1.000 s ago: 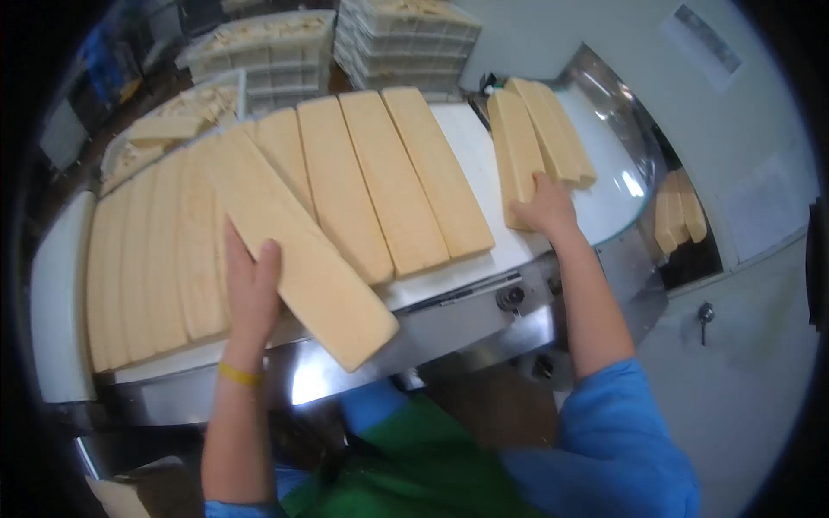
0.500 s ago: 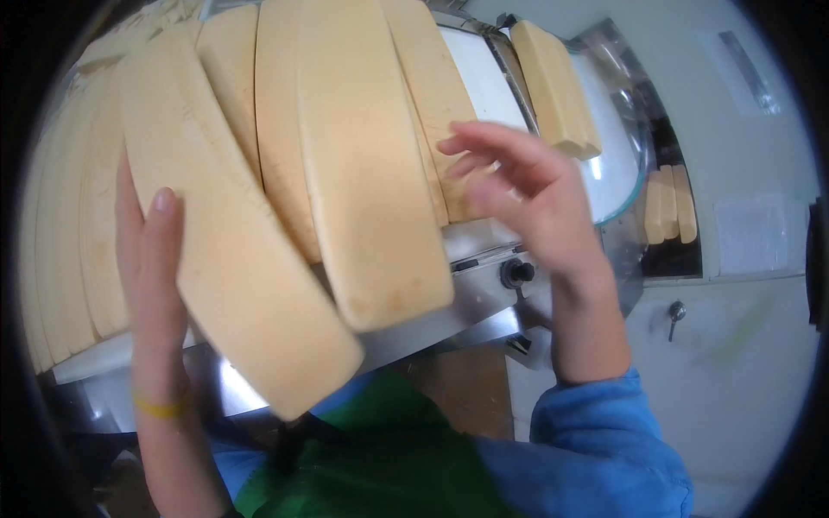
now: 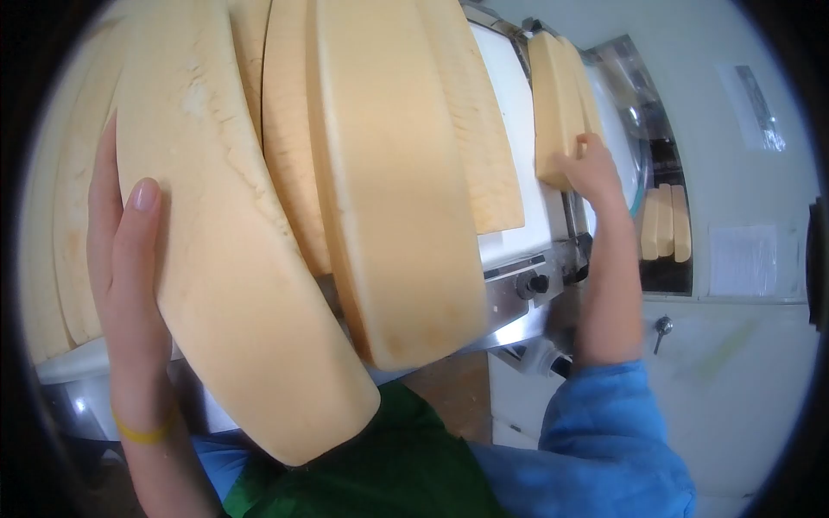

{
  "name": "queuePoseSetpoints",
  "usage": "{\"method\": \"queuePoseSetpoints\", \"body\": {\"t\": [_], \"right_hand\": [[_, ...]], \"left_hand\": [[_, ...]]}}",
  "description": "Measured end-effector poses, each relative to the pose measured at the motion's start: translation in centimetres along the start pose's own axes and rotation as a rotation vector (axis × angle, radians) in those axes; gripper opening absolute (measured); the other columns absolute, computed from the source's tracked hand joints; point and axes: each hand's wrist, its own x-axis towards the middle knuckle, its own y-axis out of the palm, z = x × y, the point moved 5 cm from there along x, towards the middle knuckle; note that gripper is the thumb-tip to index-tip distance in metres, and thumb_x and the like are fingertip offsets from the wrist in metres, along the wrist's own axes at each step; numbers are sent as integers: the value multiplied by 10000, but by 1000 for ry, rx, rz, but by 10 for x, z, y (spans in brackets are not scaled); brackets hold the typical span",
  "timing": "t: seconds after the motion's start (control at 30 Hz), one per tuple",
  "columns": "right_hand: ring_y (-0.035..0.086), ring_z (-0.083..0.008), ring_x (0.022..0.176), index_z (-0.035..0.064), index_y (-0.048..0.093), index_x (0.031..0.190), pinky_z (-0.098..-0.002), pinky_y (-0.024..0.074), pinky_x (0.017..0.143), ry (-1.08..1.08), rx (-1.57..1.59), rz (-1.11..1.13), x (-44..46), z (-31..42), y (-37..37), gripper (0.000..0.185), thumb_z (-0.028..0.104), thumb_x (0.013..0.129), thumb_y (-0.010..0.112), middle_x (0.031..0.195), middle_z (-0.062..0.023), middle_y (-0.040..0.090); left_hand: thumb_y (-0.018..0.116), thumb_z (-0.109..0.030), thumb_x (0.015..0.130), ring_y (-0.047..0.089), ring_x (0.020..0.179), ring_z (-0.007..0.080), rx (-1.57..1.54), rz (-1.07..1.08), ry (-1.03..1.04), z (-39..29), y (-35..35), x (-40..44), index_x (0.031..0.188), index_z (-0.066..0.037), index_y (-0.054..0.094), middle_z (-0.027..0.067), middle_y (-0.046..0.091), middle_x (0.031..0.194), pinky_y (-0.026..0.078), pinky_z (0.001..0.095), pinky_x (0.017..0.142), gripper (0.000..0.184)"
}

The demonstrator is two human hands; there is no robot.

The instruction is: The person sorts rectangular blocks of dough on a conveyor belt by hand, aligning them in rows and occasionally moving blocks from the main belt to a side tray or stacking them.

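My left hand [image 3: 129, 268] lies against the left edge of a long pale-yellow slab [image 3: 233, 250]. Its thumb and visible finger are stretched out; the other fingers are hidden. This slab slants toward me, its near end hanging over the machine's front edge. Beside it, a thick pale-yellow slab [image 3: 389, 190] also juts out over the edge. Further right, my right hand [image 3: 596, 173] grips the near end of a narrow pale-yellow block [image 3: 553, 104], fingers and thumb closed around its corner. Another block [image 3: 585, 91] stands close along its right side.
More slabs [image 3: 69, 207] lie side by side at the left. A white surface [image 3: 509, 112] runs between the slabs and the narrow blocks. Black knobs [image 3: 537, 283] are on the metal front. Several small blocks [image 3: 665, 223] show through an opening in the wall at right.
My right hand has moved right, from beside the slabs to the narrow block, and closed on it. The slabs appear larger and nearer. My left hand stays at the slanting slab's edge.
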Motion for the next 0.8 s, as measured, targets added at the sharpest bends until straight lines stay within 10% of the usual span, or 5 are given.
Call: {"method": "queuePoseSetpoints", "body": {"t": [0.33,0.43,0.53,0.73,0.8], "right_hand": [[560,-225,1136,-9,413,1399,-344,451,955,-326,1164,90,-72,36,-12,731,195,757,695,1248,-164,569],[596,-195,1036,-10,501,1339,-306,478,889,-758,777,40,-120,74,-32,622,185,785,706,1220,-146,593],[597,-184,1010,-11,568,1269,-303,467,896,-702,1030,259,-127,95,-39,548,237,807,724,1216,-127,604],[613,-313,1065,-36,541,1272,-386,473,929,-320,181,-469,32,-6,14,596,357,843,666,1216,-230,604],[590,-348,1110,-44,505,1303,-389,466,948,-107,282,-327,74,-63,45,678,409,825,662,1240,-256,580]], "left_hand": [[507,-448,901,441,1282,314,-19,18,-12,-4,-6,2,1449,22,306,250,423,1382,373,368,1047,750],[504,-456,897,440,1282,322,36,11,-19,4,-9,2,1446,23,308,259,419,1378,376,370,1047,754],[504,-465,892,438,1285,324,56,-12,5,7,-14,7,1444,20,312,264,418,1376,377,373,1047,760],[507,-470,892,434,1289,324,-60,-27,18,13,-17,9,1445,10,315,260,419,1380,379,387,1047,757],[509,-461,894,434,1289,323,-61,-27,27,21,-19,6,1447,8,313,255,419,1383,377,387,1049,751]]}}
